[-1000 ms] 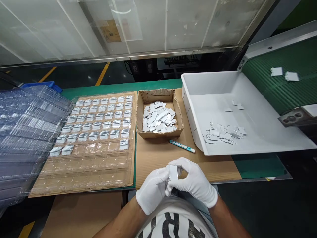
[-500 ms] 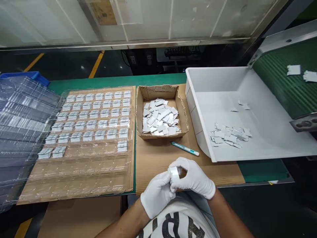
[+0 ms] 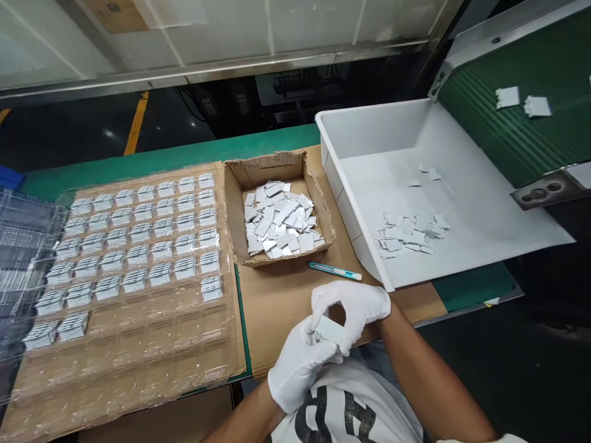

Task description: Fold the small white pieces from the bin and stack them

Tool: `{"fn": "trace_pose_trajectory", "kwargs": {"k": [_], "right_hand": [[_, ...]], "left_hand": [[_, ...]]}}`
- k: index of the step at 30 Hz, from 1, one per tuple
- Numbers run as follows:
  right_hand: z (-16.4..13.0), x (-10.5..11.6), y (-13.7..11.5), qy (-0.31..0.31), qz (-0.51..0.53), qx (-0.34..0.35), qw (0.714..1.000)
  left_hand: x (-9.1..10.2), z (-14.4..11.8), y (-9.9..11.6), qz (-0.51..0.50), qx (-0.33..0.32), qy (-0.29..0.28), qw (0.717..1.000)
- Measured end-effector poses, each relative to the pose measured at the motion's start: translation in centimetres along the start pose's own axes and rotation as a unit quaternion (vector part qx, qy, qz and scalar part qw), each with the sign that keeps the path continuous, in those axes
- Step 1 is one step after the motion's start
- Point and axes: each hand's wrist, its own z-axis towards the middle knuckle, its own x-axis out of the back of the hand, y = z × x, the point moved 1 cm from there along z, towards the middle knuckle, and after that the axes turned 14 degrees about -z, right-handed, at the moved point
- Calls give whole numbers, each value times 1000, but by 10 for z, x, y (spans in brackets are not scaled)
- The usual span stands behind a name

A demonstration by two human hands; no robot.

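Note:
Both my hands wear white gloves and meet in front of my shirt. Between them is a small stack of thin white plates [image 3: 330, 331]. My left hand [image 3: 298, 363] is closed on the stack from the left and below. My right hand [image 3: 353, 307] grips its top and right side with thumb and fingers. Just beyond the hands lies a teal and white utility knife [image 3: 335, 271] on the cardboard sheet [image 3: 272, 301]. Behind it stands a cardboard box [image 3: 229, 212] of loose white plates [image 3: 284, 218].
At left, a clear plastic tray [image 3: 152, 344] holds rows of stacked white plates. A white bin [image 3: 346, 191] with scattered plates [image 3: 410, 234] stands at right, below a green conveyor belt [image 3: 521, 135] carrying a few plates. Clear trays [image 3: 23, 246] are piled at far left.
The view has turned toward the right, so the table appears shifted left and tilted. The stack in my hands has been turned, and its broad face now points upward.

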Motion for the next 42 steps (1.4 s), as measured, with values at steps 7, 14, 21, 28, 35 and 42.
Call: {"fn": "trace_pose_trajectory", "kwargs": {"k": [7,14,21,28,35,42], "right_hand": [[6,-12,15,0,49,-22,999],[4,-12,15,-50,97,-10,994],[4,-10,18,-61,98,0,993],[5,-11,24,-62,86,15,994],[5,-20,36,-55,120,27,991],[5,-19,29,-46,186,34,981]], "left_hand": [[2,-6,1,5,20,22,1000],[6,-8,-3,-20,26,24,999],[5,-6,-2,-19,29,42,999],[2,-6,-3,-38,20,59,997],[-7,-8,1,-43,12,75,996],[-15,-6,2,-20,-24,81,996]]}}
